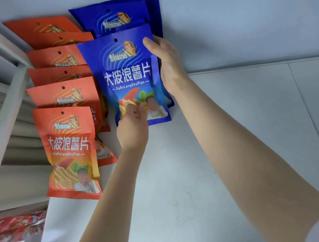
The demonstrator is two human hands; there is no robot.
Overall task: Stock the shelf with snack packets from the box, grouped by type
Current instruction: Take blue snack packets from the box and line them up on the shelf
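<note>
A blue chip packet point(129, 75) stands upright on the white shelf board point(224, 134), at the front of a short row of blue packets point(113, 16) that leans on the back wall. My left hand point(133, 126) pinches the front packet's bottom edge. My right hand point(165, 63) grips its upper right side, thumb on the front. To the left, a row of several orange packets point(69, 149) of the same brand stands upright, front to back.
A white shelf upright and crossbars point(2, 116) frame the left side, with beige fabric behind them. Red snack packets point(13, 232) lie on a lower level at the bottom left. The pale wall point(242, 15) closes the back of the shelf.
</note>
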